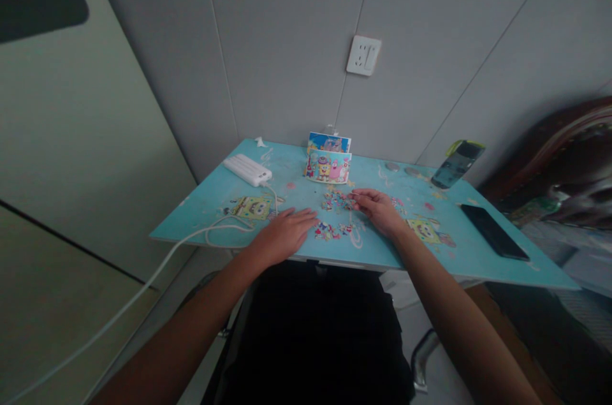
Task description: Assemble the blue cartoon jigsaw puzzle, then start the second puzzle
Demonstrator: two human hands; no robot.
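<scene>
Small colourful jigsaw puzzle pieces (335,201) lie in a loose cluster on the light blue table (291,166), with more puzzle pieces (327,231) closer to the front edge. My left hand (285,234) rests flat on the tabletop, fingers stretched out, its fingertips beside the nearer pieces. At the right end of the cluster, my right hand (375,207) pinches thumb and forefinger together on what looks like one puzzle piece, mostly hidden by the fingers. Behind the pieces stands a cartoon picture card (327,167), with a second picture card (329,142) behind it.
A white power bank (247,169) with a white cable (167,258) lies on the left. Toward the right are a dark phone (494,231) and a bottle (458,164) with a yellow-green strap. The wall with a socket (364,55) borders the table's back.
</scene>
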